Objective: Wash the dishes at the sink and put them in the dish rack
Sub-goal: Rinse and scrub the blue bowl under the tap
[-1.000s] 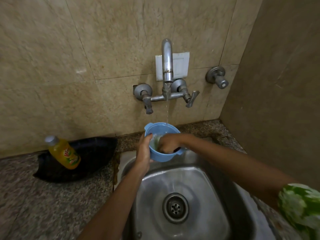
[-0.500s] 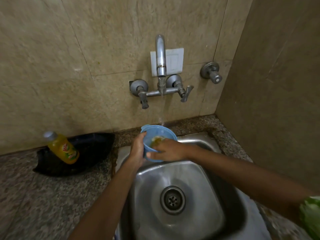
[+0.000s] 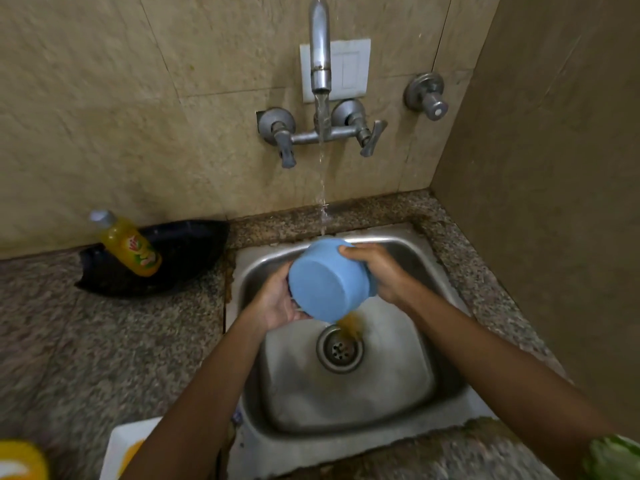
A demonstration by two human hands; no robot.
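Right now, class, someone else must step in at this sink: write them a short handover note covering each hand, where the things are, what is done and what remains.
Left hand: grips the blue bowl from below on its left side.
Right hand: grips the bowl's right side.
The bowl is tipped over the sink, base toward the camera, pouring brownish water toward the drain.
The tap is running; its stream falls just behind the bowl.
The soap bottle lies on the black tray to the left.
Done: dirty water being dumped.
Left: finish washing, rinse, put it in the rack, which is not in view.
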